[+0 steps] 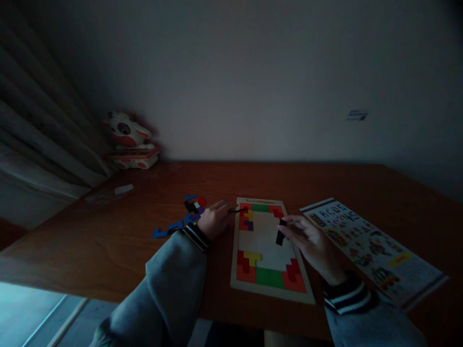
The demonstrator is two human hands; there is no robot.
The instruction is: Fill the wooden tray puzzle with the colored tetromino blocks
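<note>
Puzzle board (265, 243): lying on a brown wooden table (108, 250) in the head view, pale-framed, its far and near ends lined with coloured pieces and its middle bare.
Far end: a green piece (260, 208) set between red ones, with yellow, orange and purple down the left side.
Near end: a green block (269, 278) flanked by red and orange, a yellow piece (251, 256) just above.
Right hand (307, 238): thumb and fingers pinched on a black piece (279, 238) over the board's right side; whether the piece touches the board cannot be told.
Left hand (216, 220): just outside the board's left edge, fingers closed on a slim dark piece (238, 210) that juts across the far left corner.
Loose pieces: blue (175, 226), black, red, white and purple, scattered left of the left hand.
Printed sheet (376, 250): flat on the table, right of the board.
Cow toy (128, 137): at the far left, beside a curtain (43, 106).
</note>
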